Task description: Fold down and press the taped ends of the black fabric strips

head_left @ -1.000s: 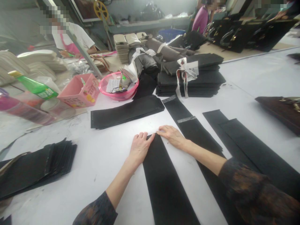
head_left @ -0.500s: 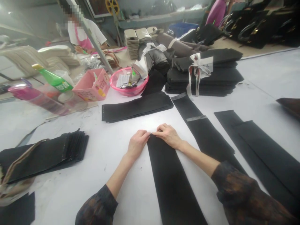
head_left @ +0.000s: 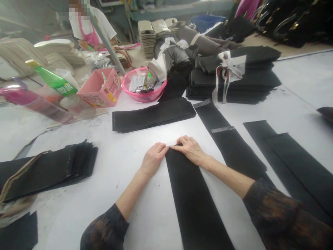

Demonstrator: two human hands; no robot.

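A long black strip of sheet material lies lengthwise on the white table, running from the near edge up to my hands. At its far left corner my left hand is closed, fingertips pinching the edge. Close beside it, my right hand is closed on the far edge of the same strip, its index finger pointing toward the left fingertips. The two hands nearly touch. Just to the right lies another black strip with pale bands across it.
Beyond my hands lies a stack of black strips. Another black stack is at left, overlapping strips at right. Farther back stand a pink basin, a pink box, a green bottle and a tied black bundle. A person sits behind.
The view has shifted slightly. My right fingers have lifted a little and moved slightly along the strip's far edge, while my left hand stays at the corner.
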